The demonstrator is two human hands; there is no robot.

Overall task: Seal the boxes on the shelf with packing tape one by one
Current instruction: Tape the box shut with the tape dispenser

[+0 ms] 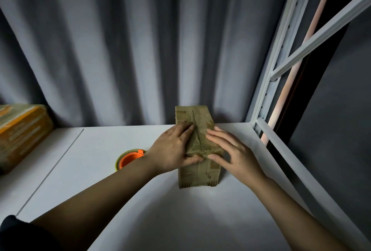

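two hands (pixel 172 148) (pixel 233 152), two boxes (pixel 197 144) (pixel 20 136)

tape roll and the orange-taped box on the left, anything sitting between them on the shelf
Nothing: in the head view the stretch of white shelf between the tape roll and the orange-taped box is bare, crossed only by a thin panel seam.

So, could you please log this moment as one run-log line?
left hand: pressing box top | right hand: pressing box top | tape roll: on shelf, left of box

No legible text or labels
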